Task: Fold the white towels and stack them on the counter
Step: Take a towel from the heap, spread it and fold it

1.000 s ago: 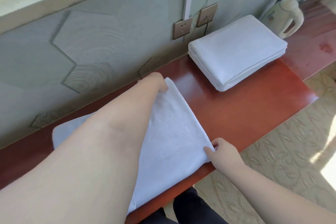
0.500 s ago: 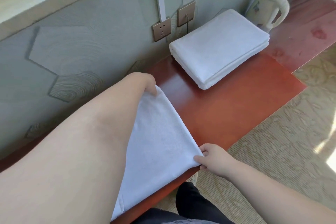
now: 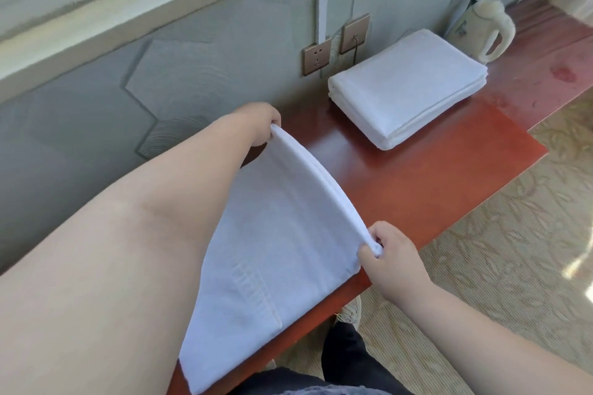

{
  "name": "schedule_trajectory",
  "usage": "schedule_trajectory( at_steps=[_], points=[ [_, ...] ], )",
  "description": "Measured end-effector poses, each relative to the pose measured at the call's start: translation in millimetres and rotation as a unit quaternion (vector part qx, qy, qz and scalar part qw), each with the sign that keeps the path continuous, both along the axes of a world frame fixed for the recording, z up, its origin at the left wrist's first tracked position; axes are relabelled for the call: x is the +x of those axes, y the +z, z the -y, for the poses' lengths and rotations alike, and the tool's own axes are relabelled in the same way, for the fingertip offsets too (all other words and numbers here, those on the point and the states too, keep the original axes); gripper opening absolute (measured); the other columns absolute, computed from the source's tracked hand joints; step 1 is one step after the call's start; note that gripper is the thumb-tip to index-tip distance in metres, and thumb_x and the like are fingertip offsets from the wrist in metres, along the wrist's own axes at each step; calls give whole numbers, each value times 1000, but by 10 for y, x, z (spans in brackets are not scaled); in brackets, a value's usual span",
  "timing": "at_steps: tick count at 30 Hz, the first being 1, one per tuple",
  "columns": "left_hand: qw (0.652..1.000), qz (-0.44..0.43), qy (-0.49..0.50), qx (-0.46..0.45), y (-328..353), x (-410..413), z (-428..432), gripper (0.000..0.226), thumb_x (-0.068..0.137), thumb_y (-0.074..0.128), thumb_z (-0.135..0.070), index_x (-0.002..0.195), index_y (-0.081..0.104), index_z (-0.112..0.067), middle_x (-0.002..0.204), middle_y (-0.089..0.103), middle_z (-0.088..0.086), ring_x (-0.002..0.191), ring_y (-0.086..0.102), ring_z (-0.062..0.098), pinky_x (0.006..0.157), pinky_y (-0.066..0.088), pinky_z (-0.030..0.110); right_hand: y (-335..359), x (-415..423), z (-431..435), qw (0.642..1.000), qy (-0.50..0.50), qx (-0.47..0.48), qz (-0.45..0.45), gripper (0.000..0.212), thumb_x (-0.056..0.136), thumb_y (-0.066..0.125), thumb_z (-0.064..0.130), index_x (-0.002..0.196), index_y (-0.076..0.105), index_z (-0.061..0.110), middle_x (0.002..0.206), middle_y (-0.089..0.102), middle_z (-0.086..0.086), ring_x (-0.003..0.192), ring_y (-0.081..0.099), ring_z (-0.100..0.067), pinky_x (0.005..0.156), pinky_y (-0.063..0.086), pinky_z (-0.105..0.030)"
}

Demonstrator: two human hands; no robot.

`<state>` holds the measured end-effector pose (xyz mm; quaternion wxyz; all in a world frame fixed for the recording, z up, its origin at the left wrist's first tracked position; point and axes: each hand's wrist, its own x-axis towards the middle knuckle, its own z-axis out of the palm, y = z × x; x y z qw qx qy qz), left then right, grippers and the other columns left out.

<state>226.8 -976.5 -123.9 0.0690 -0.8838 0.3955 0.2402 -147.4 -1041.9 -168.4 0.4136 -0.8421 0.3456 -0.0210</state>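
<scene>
A white towel [image 3: 276,253] lies partly folded on the red-brown counter [image 3: 417,183]. Its right edge is raised off the surface in an arc. My left hand [image 3: 260,122] pinches the far corner of that edge near the wall. My right hand [image 3: 390,253] pinches the near corner at the counter's front edge. My left forearm covers the towel's left part. A stack of folded white towels [image 3: 407,86] rests further right on the counter, against the wall.
A cream electric kettle [image 3: 481,32] stands behind the stack at the far right. Two wall sockets [image 3: 337,48] sit above the counter, one with a cord plugged in. Patterned carpet [image 3: 497,266] lies beyond the counter's front edge. My shoe [image 3: 349,314] shows below.
Both hands have lifted the towel's right edge from flat on the counter into a raised arc. The view has shifted so the folded stack sits further right.
</scene>
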Motion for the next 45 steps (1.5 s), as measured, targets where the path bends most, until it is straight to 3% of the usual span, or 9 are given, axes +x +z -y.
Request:
schedule_trajectory(
  at_steps=[3, 8, 12, 18, 26, 32, 36, 40, 45],
  points=[
    [998, -10, 50, -27, 92, 29, -576, 36, 86, 46, 2, 87, 61, -30, 98, 67, -2, 91, 65, 26, 67, 46, 30, 132, 55, -454, 980, 162, -110, 42, 25, 70, 65, 13, 72, 40, 14, 80, 47, 3, 74, 45, -21, 61, 39, -32],
    [963, -112, 191, -153, 37, -24, -1730, 45, 73, 25, 1, 84, 58, -28, 83, 70, 6, 55, 72, 22, 55, 54, 36, 245, 192, -1369, 916, 348, -191, 60, 26, 71, 55, 33, 72, 31, 25, 68, 30, 12, 62, 28, -12, 51, 13, -16],
    [950, -109, 212, -202, -106, -51, -2526, 41, 72, 28, 1, 81, 54, -29, 79, 63, 4, 56, 61, 23, 54, 49, 35, 216, 303, -1996, 854, 450, -230, 120, 31, 66, 72, 26, 71, 42, 22, 65, 43, 9, 58, 39, -15, 51, 22, -25],
    [871, -97, 331, -351, -529, -215, -3326, 35, 81, 39, 8, 87, 60, -19, 72, 56, -3, 59, 48, 14, 45, 39, 18, -40, 429, -2725, 813, 512, -259, 99, 34, 65, 81, 34, 72, 49, 24, 64, 47, 9, 54, 44, -13, 43, 37, -25],
    [814, -53, 401, -416, -837, -358, -3620, 29, 75, 38, 2, 82, 56, -20, 74, 56, -5, 65, 43, 11, 58, 34, 29, -308, 489, -3028, 780, 558, -274, 74, 40, 60, 79, 32, 73, 42, 24, 62, 42, 9, 51, 37, -14, 49, 24, -26],
    [833, -57, 422, -353, -946, -458, -3804, 34, 73, 36, 3, 87, 60, -16, 71, 53, -4, 64, 44, 17, 56, 35, 29, -371, 409, -3131, 760, 578, -292, 58, 24, 69, 70, 35, 84, 53, 26, 72, 47, 9, 61, 45, -14, 54, 39, -26],
    [807, -101, 467, -347, -936, -400, -3713, 17, 91, 47, -16, 89, 63, -9, 76, 58, -3, 74, 51, 21, 60, 36, 32, -380, 279, -2924, 792, 517, -323, 35, 23, 69, 68, 32, 85, 54, 21, 80, 48, 3, 68, 45, -21, 58, 42, -35],
    [816, -29, 447, -365, -892, -422, -3738, 5, 90, 59, -17, 86, 56, -15, 77, 57, -4, 78, 53, 25, 66, 34, 31, -341, 241, -2768, 785, 513, -344, 30, 26, 56, 73, 16, 74, 55, 22, 70, 48, 5, 60, 46, -19, 52, 38, -29],
    [851, 8, 451, -269, -950, -581, -3842, 26, 91, 54, -15, 117, 54, -20, 120, 57, 10, 109, 57, 35, 90, 45, 40, -294, 159, -2807, 786, 527, -321, 40, 20, 64, 71, 20, 78, 57, 25, 71, 46, 8, 61, 44, -16, 55, 37, -27]
  ],
)
